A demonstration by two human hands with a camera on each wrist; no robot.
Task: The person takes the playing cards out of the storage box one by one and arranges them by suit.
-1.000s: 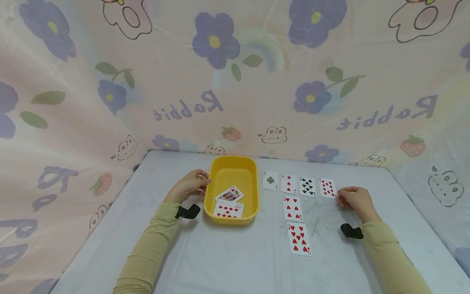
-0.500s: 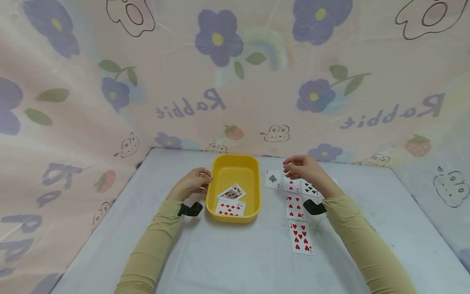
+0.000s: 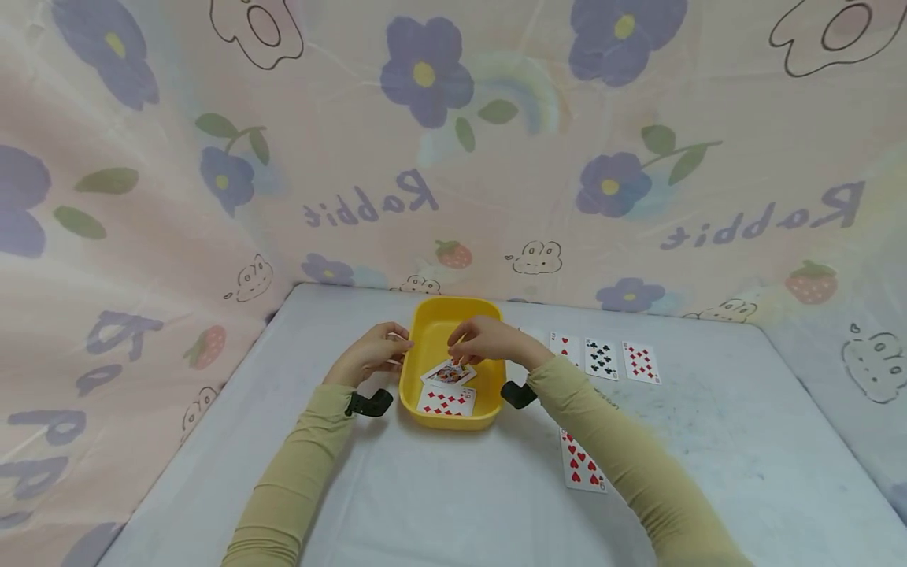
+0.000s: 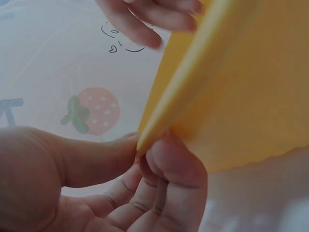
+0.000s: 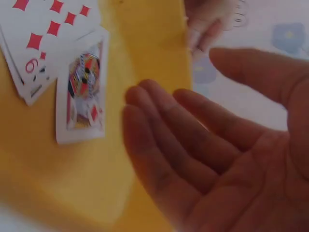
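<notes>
Behind your work hangs a pale pink backdrop [image 3: 496,157] printed with purple flowers, and before it spreads the white table [image 3: 439,504]. Your tan right sleeve [image 3: 623,449] crosses the space to the right of the yellow tray [image 3: 453,423], which stands on the table between your hands. Your left hand [image 3: 368,356] pinches the tray's left rim, thumb on one side and fingers curled round the other. Your right hand [image 3: 489,342] is over the tray with nothing in it, fingers loosely extended and thumb spread wide, the fingertips near the face card [image 3: 448,373]. That card lies inside the tray, overlapping a diamonds number card [image 3: 446,401] nearer you. Right of the tray, a hearts card [image 3: 563,346], a clubs card [image 3: 601,360] and a second diamonds card [image 3: 641,363] form a row; another hearts card [image 3: 583,465] lies nearer you, partly hidden by your sleeve.
</notes>
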